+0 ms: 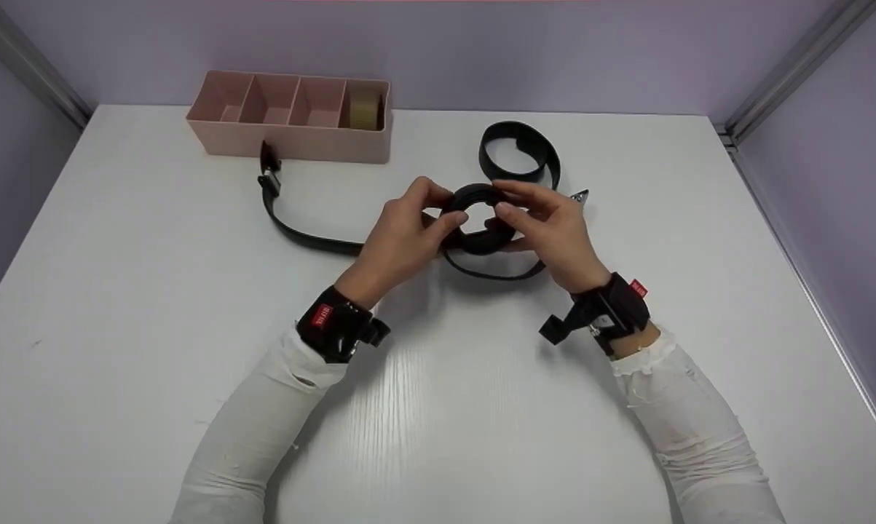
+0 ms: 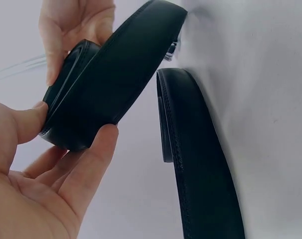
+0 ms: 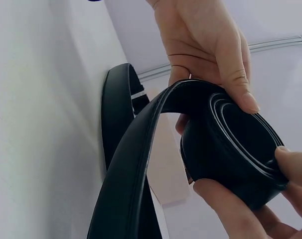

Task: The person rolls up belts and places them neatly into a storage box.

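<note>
Both hands hold a coiled black leather belt (image 1: pixel 481 244) above the table. My left hand (image 1: pixel 405 233) pinches the coil's left side between thumb and fingers; my right hand (image 1: pixel 558 233) grips the opposite side the same way. In the right wrist view the wound layers of the coil (image 3: pixel 230 144) show, and a loose tail (image 3: pixel 133 164) arcs down from it. Another stretch of black belt (image 1: pixel 310 239) lies on the table, passing behind my left hand, with a metal buckle (image 1: pixel 269 180) at its left end. Behind my right hand lies a curled black strap (image 1: pixel 547 149).
A pink box (image 1: pixel 292 145) with several compartments stands at the back left, and a yellowish-brown roll (image 1: pixel 365 109) sits in its right compartment. A small shiny metal piece (image 1: pixel 581 196) shows just beyond my right hand. Walls border the white table (image 1: pixel 438 437) at the back and sides.
</note>
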Tool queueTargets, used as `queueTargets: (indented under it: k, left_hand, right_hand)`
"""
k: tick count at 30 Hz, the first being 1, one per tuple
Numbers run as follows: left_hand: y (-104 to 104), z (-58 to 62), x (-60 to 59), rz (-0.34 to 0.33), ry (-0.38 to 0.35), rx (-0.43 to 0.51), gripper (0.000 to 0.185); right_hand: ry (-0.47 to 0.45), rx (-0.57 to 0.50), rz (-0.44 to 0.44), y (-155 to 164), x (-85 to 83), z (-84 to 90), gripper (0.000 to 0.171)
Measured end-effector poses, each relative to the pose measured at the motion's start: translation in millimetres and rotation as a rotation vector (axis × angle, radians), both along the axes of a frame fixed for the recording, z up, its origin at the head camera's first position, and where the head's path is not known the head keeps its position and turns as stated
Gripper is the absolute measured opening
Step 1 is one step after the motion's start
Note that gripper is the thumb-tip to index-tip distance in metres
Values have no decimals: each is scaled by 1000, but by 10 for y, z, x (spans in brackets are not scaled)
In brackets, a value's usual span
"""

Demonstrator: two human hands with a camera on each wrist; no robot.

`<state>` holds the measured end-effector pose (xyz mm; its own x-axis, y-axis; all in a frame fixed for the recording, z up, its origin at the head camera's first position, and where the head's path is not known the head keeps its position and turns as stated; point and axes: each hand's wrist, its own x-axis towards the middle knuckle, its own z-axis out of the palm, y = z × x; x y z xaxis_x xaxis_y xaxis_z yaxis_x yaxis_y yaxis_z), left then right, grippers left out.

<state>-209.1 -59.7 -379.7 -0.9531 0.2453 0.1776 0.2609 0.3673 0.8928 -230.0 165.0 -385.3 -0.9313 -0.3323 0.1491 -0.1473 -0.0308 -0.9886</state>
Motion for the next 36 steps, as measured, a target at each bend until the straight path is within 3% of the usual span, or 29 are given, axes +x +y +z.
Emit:
queueTargets:
  k: [4,9,12,16,21,25,31,36]
  left_hand:
    - [2,-11,-7,-1,51,-9,23]
    - [1,-11,-8,-23,98,-79,20]
    - [6,-15,-3,-34,100,-152,20]
    - [14,-26,-3,-36,78,-198,22]
    - [16,-25,-2,-35,58,-162,26]
    - [12,-13,-8,-21,44,-131,29]
    - [12,0,3,1,2,-4,34]
    - [14,-4,6,5,49,41,31]
  right_hand:
    - [-7,17,26,14,1,14,39]
    - [-2,169,79,10,86,185,40]
    - [2,285,132,10,124,258,40]
    - [19,334,170,38,92,204,39]
    - [46,294,119,52,23,62,37]
    - [45,203,76,30,4,14,38]
    - [21,52,15,13,5,1,40]
    - [-1,5,24,11,10,0,41]
